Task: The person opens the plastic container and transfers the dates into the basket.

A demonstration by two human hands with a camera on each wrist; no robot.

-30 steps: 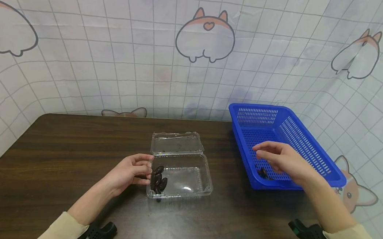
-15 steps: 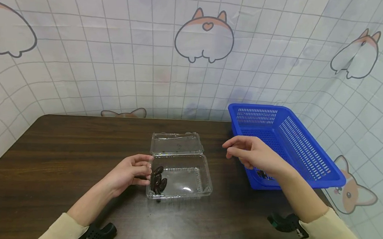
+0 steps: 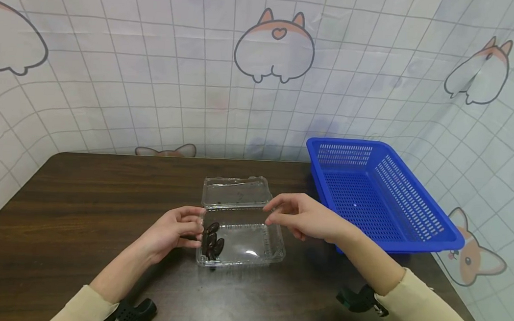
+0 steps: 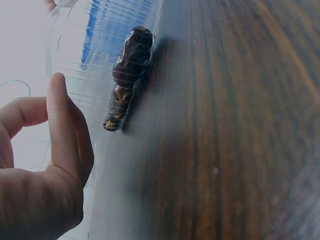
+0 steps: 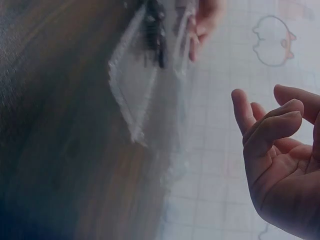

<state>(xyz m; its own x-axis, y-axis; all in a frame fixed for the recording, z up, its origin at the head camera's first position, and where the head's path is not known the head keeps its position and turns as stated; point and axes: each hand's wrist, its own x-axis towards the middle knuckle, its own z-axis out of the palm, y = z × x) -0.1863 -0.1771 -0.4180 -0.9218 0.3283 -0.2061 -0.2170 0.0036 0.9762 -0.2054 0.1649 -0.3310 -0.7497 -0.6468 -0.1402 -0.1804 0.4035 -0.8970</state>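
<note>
My left hand (image 3: 170, 234) rests relaxed fingers against the clear container (image 3: 248, 238), whose dark pieces (image 3: 213, 241) lie along its left side; my right hand (image 3: 307, 217), loose and empty, hovers above its right side. I'd reach in low, pinching one lightly.

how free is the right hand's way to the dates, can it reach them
Likely yes: the right hand looks empty near the clear clamshell, whose lid is folded back, leaving the dates uncovered.
</note>
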